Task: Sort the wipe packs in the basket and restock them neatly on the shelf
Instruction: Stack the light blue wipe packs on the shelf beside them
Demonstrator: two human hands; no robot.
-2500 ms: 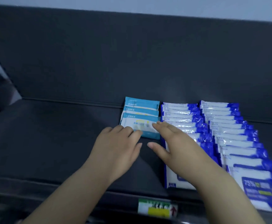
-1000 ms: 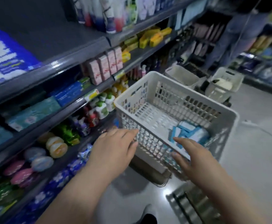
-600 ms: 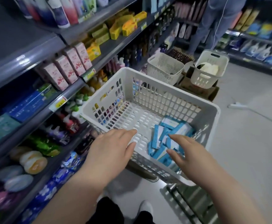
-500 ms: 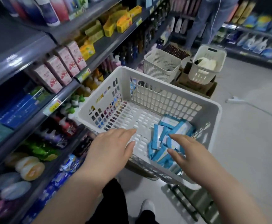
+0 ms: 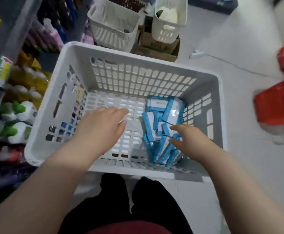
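In the head view, picking seems the step in hand: inside the white basket [image 5: 143,60] at frame centre, the left hand [image 5: 100,130] hovers flat and empty, the right hand [image 5: 192,141] spreads, gripping nothing, at the blue wipe packs [image 5: 165,125] heaped centre-right; next, close on one

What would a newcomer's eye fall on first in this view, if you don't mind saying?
The big white basket fills the middle of the view, with a jumble of light blue wipe packs heaped on its right side. Both hands reach into it: the left hand is open over the bare basket floor, and the right hand is at the near edge of the packs.
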